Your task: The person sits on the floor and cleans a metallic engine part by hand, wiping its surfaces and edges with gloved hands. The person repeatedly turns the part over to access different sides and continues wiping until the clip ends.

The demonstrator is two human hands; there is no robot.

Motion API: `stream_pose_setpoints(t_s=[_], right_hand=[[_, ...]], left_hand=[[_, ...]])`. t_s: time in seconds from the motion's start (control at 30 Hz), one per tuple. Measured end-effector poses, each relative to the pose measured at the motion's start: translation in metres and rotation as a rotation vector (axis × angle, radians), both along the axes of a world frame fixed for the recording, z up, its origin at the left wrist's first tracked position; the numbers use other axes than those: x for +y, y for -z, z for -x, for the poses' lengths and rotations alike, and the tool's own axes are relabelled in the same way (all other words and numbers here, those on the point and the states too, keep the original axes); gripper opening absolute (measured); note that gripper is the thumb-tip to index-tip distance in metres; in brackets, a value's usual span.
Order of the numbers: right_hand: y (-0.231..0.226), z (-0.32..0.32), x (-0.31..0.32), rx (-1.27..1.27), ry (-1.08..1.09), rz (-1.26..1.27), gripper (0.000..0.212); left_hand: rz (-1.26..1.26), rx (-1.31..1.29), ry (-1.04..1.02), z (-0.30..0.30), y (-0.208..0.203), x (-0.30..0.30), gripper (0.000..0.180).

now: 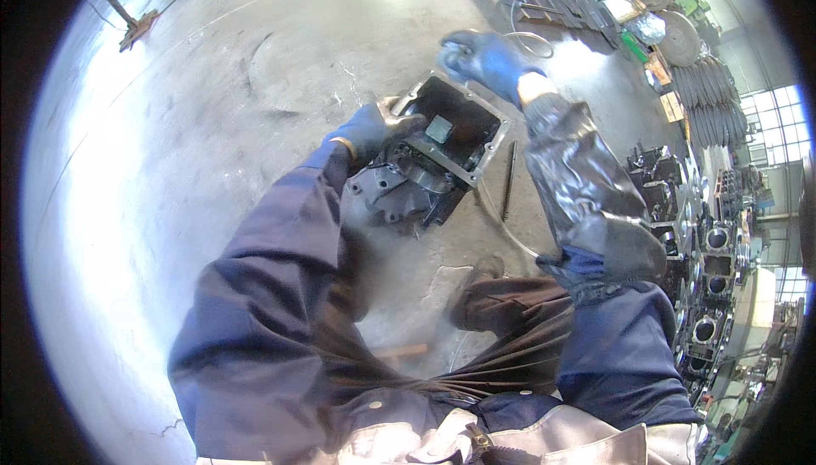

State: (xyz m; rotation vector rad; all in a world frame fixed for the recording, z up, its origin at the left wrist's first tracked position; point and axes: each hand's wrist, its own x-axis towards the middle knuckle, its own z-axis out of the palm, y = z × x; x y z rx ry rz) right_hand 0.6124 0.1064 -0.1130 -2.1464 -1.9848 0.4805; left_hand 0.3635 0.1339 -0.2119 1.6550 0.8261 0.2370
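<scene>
A dark metal gearbox-like housing (398,186) stands on the concrete floor between my feet, its open rectangular top framed by a bright machined flange with bolt holes. Inside the cavity shows a small pale grey patch. My left hand (367,128), in a blue glove, grips the housing's left rim, with the fingers over the edge. Beyond the far right corner of the flange, my right hand (484,59) is raised with its gloved fingers curled. Whatever it may hold is hidden. A glossy dark sleeve cover wraps the right forearm.
A thin hose (503,225) curves from the housing toward my right arm, beside a dark rod (510,183) on the floor. Engine blocks (704,329) line the right side. Metal bars (552,2) lie at the far right, and a metal stand (132,27) at the far left.
</scene>
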Motion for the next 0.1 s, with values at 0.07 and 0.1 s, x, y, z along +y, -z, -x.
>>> stream_pose_setpoints(t_s=[0.07, 0.1], right_hand=[[-0.001, 0.025, 0.022, -0.115, -0.079, 0.026, 0.049], [-0.002, 0.033, 0.028, -0.169, -0.134, 0.019, 0.05]], left_hand=[[-0.059, -0.109, 0.149, 0.014, 0.004, 0.004, 0.066], [-0.056, -0.12, 0.15, 0.015, 0.006, 0.004, 0.066]])
